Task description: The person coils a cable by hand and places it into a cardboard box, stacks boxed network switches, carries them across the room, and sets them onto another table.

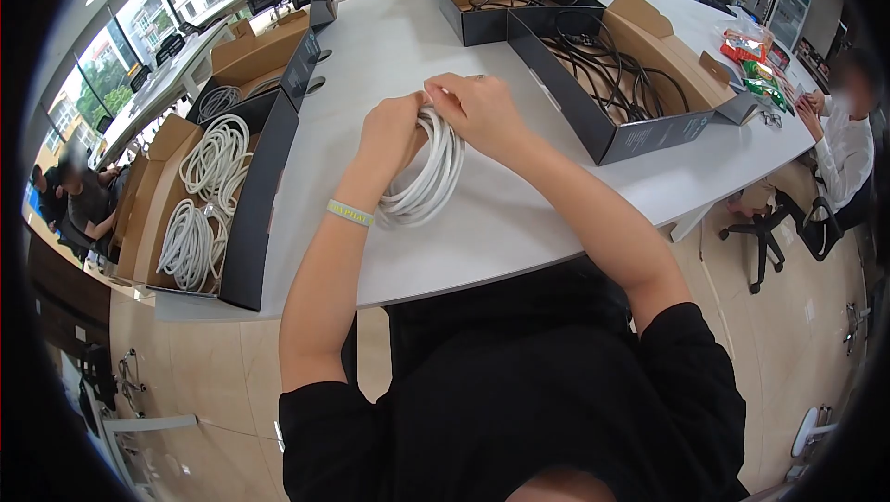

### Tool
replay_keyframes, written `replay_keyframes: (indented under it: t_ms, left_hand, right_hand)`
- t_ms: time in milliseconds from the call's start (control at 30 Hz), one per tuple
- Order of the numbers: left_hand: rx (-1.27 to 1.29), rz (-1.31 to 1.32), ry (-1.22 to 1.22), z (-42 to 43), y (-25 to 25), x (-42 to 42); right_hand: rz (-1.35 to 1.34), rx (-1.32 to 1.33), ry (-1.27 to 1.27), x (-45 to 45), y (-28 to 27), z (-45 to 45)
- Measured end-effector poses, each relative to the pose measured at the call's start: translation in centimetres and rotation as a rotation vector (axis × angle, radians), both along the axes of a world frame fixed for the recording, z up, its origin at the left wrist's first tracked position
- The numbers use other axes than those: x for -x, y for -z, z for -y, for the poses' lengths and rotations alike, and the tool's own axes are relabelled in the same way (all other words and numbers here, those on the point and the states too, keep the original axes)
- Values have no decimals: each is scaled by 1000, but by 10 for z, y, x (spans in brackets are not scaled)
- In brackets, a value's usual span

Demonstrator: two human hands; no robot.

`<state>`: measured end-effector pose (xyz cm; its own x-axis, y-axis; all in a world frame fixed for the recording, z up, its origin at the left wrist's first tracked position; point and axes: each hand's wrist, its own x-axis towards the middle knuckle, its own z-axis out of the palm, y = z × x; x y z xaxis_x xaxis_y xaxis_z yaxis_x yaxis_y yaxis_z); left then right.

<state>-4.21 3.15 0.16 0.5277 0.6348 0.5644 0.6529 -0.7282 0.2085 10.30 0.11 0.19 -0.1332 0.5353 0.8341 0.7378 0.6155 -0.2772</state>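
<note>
A coiled white cable hangs from my two hands, its lower loops close above or on the white table; I cannot tell which. My left hand, with a grey wristband below it, is closed around the upper left of the coil. My right hand grips the top of the coil, thumb and fingers pinched together near the left fingertips. What the fingertips themselves hold is too small to make out.
On the left, an open black box holds several white cable coils, with another box behind it. Right of my hands, open boxes contain black cables. Snack packets and a seated person are far right.
</note>
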Motion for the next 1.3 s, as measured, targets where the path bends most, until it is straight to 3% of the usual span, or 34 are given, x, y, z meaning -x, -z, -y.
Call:
replay_keyframes:
  t_ms: [167, 233, 367, 433, 567, 767, 833, 867, 933, 967, 1033, 1067, 1133, 1300]
  left_hand:
    - [60, -75, -25, -8, 8, 7]
    - [46, -76, -40, -5, 6, 6]
    - [39, -118, -123, -12, 13, 5]
    - [-57, -195, -131, -13, 14, 5]
    - [-71, -139, -135, -8, 11, 2]
    - [179, 58, -53, -8, -2, 9]
    - [616, 133, -16, -11, -12, 15]
    - [611, 131, -13, -13, -16, 18]
    - [922, 289, 97, -15, -22, 23]
    - [918, 287, 98, -15, -25, 26]
    - [1118, 393, 187, -13, -33, 31]
    - [1116, 392, 183, -14, -31, 31]
    - [1219, 641, 352, -16, -26, 26]
    - [1290, 789, 602, -11, -11, 10]
  right_hand:
    - [49, 117, -38, 2, 2, 0]
    - [-79, 484, -86, -1, -3, 2]
    - [-30, 470, -107, -6, 7, -5]
    - [104, 724, -133, -9, 2, -5]
    - [153, 806, -142, -8, -4, -5]
    - [221, 519, 21, 1, -3, 2]
    - [262, 312, 66, 3, 0, 1]
    - [260, 307, 70, 2, 0, 0]
    - [258, 196, 85, 2, -1, 1]
    - [257, 192, 87, 1, -1, -1]
    - [221, -67, 140, -3, -1, -6]
    - [218, -69, 138, -5, 0, -8]
    - [232, -212, 202, -10, 0, -12]
    - [162, -249, 156, -28, 1, -19]
